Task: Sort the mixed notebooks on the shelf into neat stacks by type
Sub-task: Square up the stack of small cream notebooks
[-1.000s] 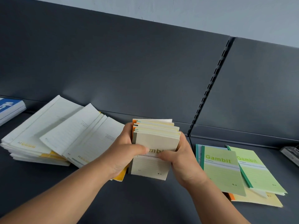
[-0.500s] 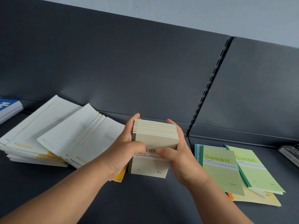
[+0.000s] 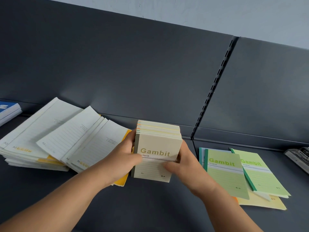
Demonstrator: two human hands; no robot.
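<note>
A thick stack of small Gambit notebooks with a cream cover on top stands on the dark shelf at the centre. My left hand grips its left side with the thumb over the cover. My right hand grips its right side, thumb on the cover's lower part. To the left lie fanned piles of white A5 notebooks, some with yellow edges. To the right lie loose green Gambit notebooks over a pale yellow one.
A blue-covered stack sits at the far left edge. A grey object lies at the far right. The shelf's dark back panel rises behind, with a slotted upright dividing two bays.
The stack's uneven edges have been squared up between my hands, and my thumbs have slid apart so the Gambit title shows fully.
</note>
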